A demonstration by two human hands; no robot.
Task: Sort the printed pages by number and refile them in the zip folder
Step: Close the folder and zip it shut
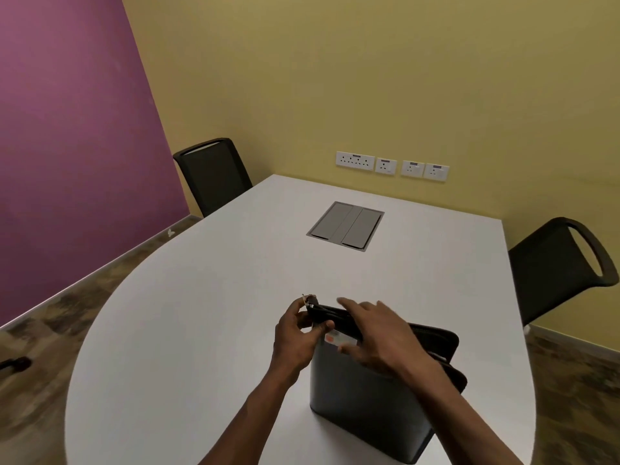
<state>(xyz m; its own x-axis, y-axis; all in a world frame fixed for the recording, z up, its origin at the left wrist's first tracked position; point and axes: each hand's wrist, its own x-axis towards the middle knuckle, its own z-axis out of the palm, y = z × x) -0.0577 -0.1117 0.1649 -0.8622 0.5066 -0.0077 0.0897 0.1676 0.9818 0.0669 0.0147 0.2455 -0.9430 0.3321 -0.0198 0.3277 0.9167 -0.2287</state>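
Note:
A black zip folder [362,394] stands upright on its lower edge on the white table [201,313], its top edge partly open. A bit of white printed paper [335,338] with an orange mark shows inside the opening. My left hand [295,333] grips the folder's upper left corner, close to the metal zip pull [307,300]. My right hand [372,333] lies over the top edge, fingers fairly straight and blurred, reaching into the opening over the paper. Whether it holds a page I cannot tell.
A grey cable hatch [345,226] is set into the table's middle. Black chairs stand at the far left [211,176] and at the right [557,266]. Wall sockets [391,166] line the yellow wall behind.

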